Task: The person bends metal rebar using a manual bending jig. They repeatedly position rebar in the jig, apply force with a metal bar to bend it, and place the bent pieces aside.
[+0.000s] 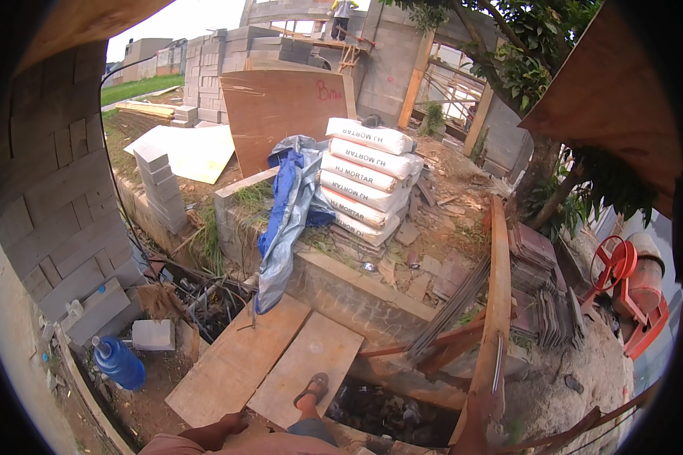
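Note:
My left hand (234,423) hangs low over the near edge of two plywood sheets (239,356); its fingers look curled, with nothing visible in them. At the lower right, my right hand (474,415) is by the lower end of a long wooden beam (498,303). Its fingers blend into the wood, so I cannot make out whether it grips the beam. One sandaled foot (313,388) of mine stands on the right-hand sheet. Beyond the sheets, a blue and silver tarp (284,220) drapes over a low concrete wall (357,292).
White mortar bags (364,182) are stacked behind the wall. An open pit (395,413) lies right of my foot. A blue water jug (119,364) and pale blocks (76,220) stand left. Roof tiles (542,280) and a red-framed cement mixer (637,280) are right. A person (341,17) stands on far scaffolding.

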`<action>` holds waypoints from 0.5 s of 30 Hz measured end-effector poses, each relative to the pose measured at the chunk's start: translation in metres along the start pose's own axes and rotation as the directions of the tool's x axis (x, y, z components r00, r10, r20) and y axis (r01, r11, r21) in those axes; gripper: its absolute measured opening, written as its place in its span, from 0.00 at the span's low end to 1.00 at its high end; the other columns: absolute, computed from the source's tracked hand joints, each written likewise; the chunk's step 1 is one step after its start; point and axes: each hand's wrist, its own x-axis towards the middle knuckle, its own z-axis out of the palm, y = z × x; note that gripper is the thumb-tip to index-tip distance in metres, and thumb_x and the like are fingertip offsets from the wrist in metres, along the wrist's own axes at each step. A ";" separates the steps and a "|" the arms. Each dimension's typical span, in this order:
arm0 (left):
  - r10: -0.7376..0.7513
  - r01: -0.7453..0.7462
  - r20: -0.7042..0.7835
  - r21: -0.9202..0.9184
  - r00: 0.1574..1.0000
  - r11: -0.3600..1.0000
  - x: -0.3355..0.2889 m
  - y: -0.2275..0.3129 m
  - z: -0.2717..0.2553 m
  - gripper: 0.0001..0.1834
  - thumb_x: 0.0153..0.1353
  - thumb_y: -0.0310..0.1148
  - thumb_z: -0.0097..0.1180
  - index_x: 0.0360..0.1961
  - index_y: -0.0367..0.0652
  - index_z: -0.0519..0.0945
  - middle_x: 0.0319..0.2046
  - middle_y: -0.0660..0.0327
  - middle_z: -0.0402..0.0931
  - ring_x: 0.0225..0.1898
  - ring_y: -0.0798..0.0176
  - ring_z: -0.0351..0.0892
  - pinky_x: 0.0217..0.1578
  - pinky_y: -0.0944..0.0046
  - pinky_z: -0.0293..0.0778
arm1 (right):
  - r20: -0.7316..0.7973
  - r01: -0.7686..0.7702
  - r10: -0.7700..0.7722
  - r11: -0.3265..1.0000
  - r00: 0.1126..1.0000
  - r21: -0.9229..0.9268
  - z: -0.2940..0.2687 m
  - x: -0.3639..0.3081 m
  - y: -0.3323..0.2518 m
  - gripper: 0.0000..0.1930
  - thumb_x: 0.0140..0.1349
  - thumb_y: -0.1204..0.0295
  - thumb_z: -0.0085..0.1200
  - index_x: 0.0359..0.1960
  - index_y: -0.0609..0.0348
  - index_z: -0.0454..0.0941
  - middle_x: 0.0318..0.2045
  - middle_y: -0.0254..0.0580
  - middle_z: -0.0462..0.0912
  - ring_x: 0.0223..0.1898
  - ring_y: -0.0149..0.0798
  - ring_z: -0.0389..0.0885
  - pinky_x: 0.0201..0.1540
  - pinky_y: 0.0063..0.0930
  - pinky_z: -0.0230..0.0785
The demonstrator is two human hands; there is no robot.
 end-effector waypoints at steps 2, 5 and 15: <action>-0.009 0.009 0.008 0.008 1.000 1.000 0.003 -0.001 0.001 0.36 0.53 0.52 0.58 0.58 0.38 0.72 0.51 0.42 0.75 0.53 0.45 0.76 0.54 0.55 0.72 | -0.012 0.013 -0.012 1.000 1.000 0.006 0.015 0.011 0.010 0.34 0.51 0.60 0.60 0.59 0.63 0.67 0.57 0.60 0.66 0.57 0.60 0.69 0.60 0.49 0.64; -0.009 0.009 0.000 0.018 1.000 1.000 0.000 0.000 -0.001 0.36 0.53 0.52 0.57 0.58 0.38 0.72 0.51 0.42 0.75 0.53 0.44 0.76 0.54 0.54 0.72 | -0.035 0.056 -0.056 0.998 0.998 0.010 0.021 0.013 0.011 0.33 0.51 0.61 0.60 0.58 0.63 0.67 0.57 0.60 0.66 0.56 0.59 0.70 0.59 0.49 0.65; -0.017 0.017 0.000 -0.002 1.000 1.000 0.005 -0.003 0.003 0.35 0.53 0.51 0.58 0.58 0.40 0.72 0.51 0.42 0.76 0.53 0.44 0.76 0.54 0.54 0.72 | -0.089 0.093 -0.095 0.995 0.992 -0.021 0.035 0.020 0.018 0.35 0.51 0.55 0.60 0.58 0.61 0.66 0.54 0.57 0.67 0.57 0.57 0.68 0.59 0.53 0.62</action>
